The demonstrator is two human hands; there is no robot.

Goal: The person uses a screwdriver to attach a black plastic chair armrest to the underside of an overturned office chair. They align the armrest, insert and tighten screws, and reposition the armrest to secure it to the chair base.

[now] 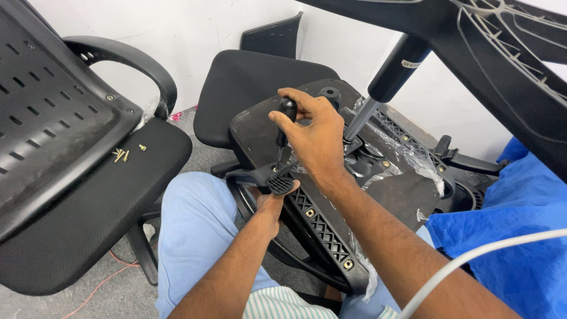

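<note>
An upturned black office chair seat [260,127] rests against my lap, its underside facing me. My right hand [316,136] grips the black handle of a screwdriver [285,121], whose shaft points down to a black plastic bracket [277,180] on the seat's edge. My left hand [270,207] reaches under that bracket and holds it from below, its fingers mostly hidden. A ribbed black armrest [322,227] with brass screw holes runs down from the bracket. The gas lift cylinder [384,82] rises from the seat mechanism to the star base [508,53] overhead.
An assembled black mesh-back chair [71,177] stands at left, with several loose brass screws [123,155] on its seat cushion. Another black seat [248,77] lies behind. Blue plastic sheeting [520,236] lies at right; a white cable [472,260] crosses the lower right. Torn clear wrap [413,156] clings to the mechanism.
</note>
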